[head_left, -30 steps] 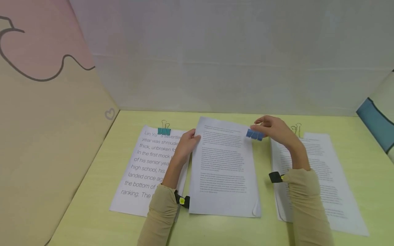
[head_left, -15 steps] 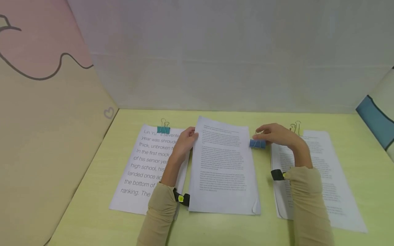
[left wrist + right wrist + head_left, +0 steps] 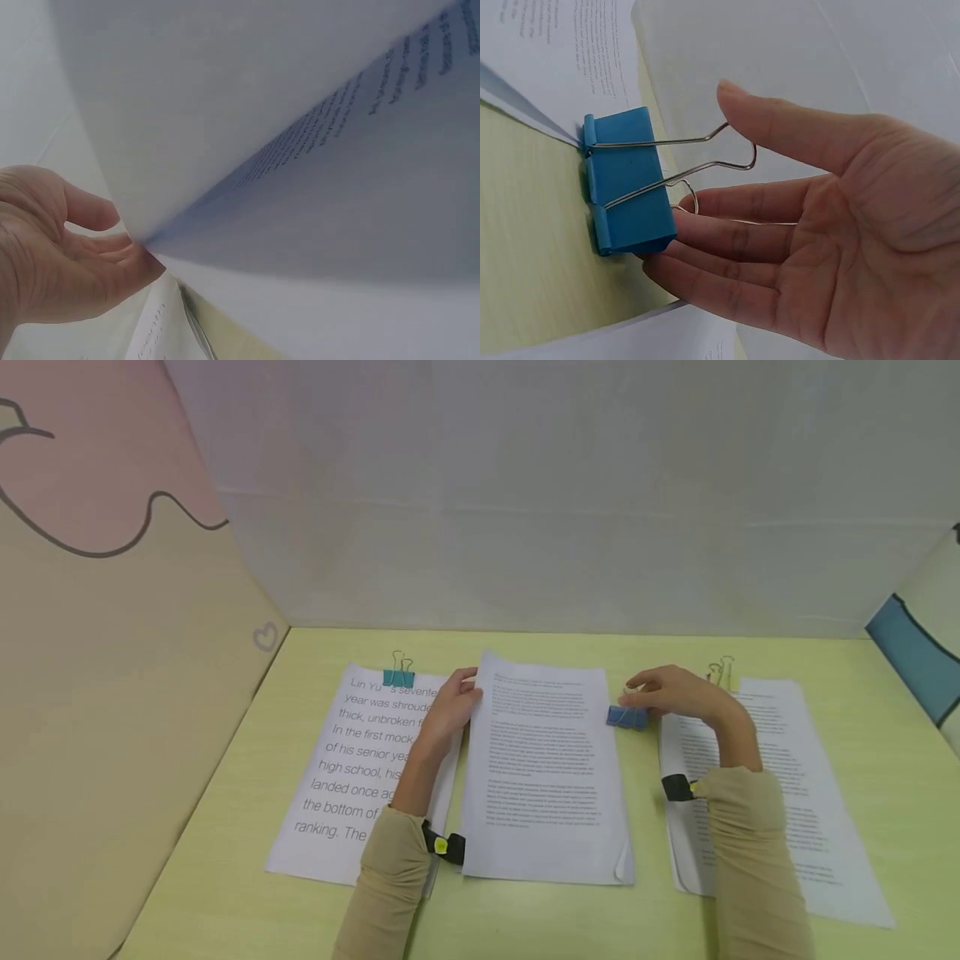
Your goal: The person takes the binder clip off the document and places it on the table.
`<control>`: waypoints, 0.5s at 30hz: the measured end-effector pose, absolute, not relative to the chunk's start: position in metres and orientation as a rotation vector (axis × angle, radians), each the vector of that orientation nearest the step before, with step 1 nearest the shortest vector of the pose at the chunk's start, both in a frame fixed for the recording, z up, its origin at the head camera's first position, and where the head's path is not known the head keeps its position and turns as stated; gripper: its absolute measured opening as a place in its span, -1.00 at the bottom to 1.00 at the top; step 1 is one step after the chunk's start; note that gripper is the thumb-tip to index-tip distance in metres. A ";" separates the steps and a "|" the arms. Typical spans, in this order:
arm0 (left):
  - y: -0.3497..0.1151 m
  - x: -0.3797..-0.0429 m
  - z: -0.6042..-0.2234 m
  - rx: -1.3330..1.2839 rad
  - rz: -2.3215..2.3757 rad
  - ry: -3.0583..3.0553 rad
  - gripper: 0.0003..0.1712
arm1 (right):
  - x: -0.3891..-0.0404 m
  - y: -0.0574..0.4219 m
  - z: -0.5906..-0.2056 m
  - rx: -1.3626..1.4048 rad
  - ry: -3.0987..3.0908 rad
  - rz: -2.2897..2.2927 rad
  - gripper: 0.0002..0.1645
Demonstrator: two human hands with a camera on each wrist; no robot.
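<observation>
In the head view my left hand (image 3: 450, 710) holds the left edge of a printed paper stack (image 3: 540, 760) in the middle of the table. Seen from the left wrist, its fingers are at the edge of the sheets (image 3: 360, 225), which are parted by a gap. My right hand (image 3: 686, 697) pinches a blue binder clip (image 3: 627, 717) by its wire handles, thumb on one and fingers by the other. The clip (image 3: 630, 180) is beside the stack's right edge, its long spine-free side facing the paper. Whether they touch, I cannot tell.
To the left lies a large-print stack (image 3: 330, 777) with a teal binder clip (image 3: 399, 678) on its top edge. Another printed stack (image 3: 810, 810) lies under my right forearm, wire clip handles (image 3: 722, 672) at its top. A grey-white panel (image 3: 555, 527) stands behind the table (image 3: 210, 835).
My right hand has moved down and slightly right with the binder clip, which was overlapping the stack's right edge and is now beside it. My left hand stays at the left edge.
</observation>
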State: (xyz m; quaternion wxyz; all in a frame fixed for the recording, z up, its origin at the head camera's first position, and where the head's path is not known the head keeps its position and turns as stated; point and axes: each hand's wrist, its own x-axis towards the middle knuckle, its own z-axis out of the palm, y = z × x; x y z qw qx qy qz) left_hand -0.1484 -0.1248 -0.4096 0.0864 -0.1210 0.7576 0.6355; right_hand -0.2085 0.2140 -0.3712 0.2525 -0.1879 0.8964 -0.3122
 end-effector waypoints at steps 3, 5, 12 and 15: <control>-0.124 -0.149 -0.411 -0.351 1.895 2.257 -0.34 | -0.210 0.212 -0.372 -0.506 2.437 -0.851 -0.24; -0.124 -0.149 -0.411 -0.349 1.893 2.267 -0.31 | -0.211 0.211 -0.373 -0.509 2.448 -0.847 -0.25; -0.122 -0.149 -0.411 -0.358 1.876 2.303 -0.26 | -0.213 0.208 -0.372 -0.562 2.583 -0.790 -0.35; -0.119 -0.149 -0.407 -0.371 1.858 2.339 -0.26 | -0.212 0.209 -0.369 -0.571 2.625 -0.830 -0.40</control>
